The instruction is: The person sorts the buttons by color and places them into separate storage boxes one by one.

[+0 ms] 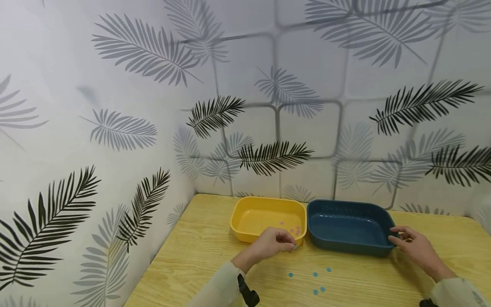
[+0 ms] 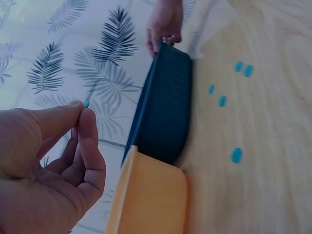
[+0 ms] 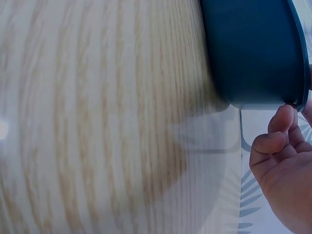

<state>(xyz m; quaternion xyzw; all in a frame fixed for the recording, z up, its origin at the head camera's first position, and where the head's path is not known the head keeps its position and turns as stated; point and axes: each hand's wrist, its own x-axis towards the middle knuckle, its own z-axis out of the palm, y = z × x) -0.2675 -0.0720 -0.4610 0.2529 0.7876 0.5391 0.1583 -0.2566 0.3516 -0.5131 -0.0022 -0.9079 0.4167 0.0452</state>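
Observation:
My left hand (image 1: 267, 244) pinches a small blue disc (image 2: 86, 104) between thumb and forefinger, just over the front right edge of a yellow plastic bin (image 1: 255, 218). Its other fingers are curled in the left wrist view. Several small pink discs (image 1: 297, 232) lie in that bin's right part. At the right, my right hand (image 1: 416, 249) grips the rim of a dark blue bin (image 1: 349, 246) at its right end, thumb and fingers at the edge. Several loose blue discs (image 1: 315, 274) lie on the table in front of the bins.
Both bins stand side by side, touching, near the back of the wood-grain table (image 1: 184, 256). Behind and at the left rises a wall (image 1: 126, 170) with a leaf pattern. The table's left edge runs along that wall.

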